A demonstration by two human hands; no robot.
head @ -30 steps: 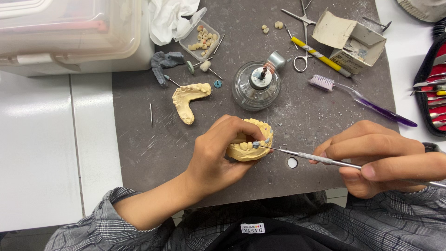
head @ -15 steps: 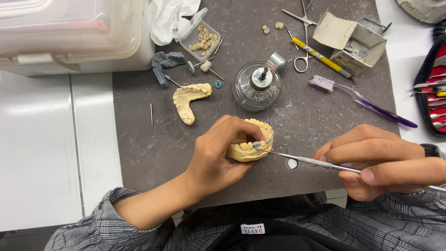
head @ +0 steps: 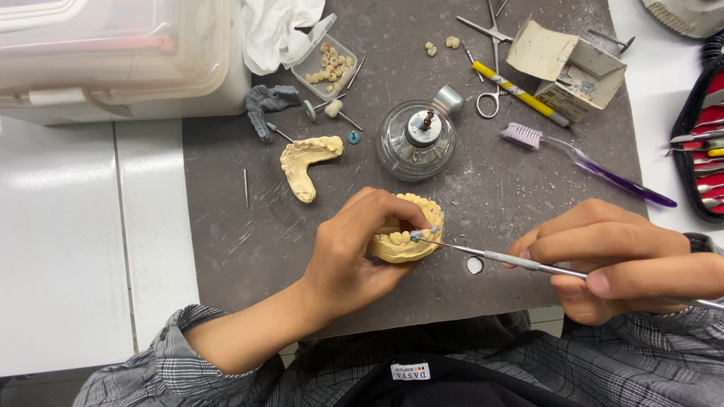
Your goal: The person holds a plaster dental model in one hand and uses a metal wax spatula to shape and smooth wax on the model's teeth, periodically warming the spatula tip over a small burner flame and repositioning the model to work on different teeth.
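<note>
Centrally, near the mat's near edge, the left hand (head: 354,252) is curling its fingers around a yellow dental cast (head: 411,237), while the right hand (head: 626,260) is pinching a thin metal instrument (head: 501,258) whose tip is touching the cast's teeth. Just beyond, a glass spirit lamp (head: 417,139) is standing close behind the cast, with a second yellow cast (head: 305,162) lying to the far left and a purple toothbrush (head: 588,162) to the far right, leaving bare grey mat (head: 226,249) only left of the left hand.
</note>
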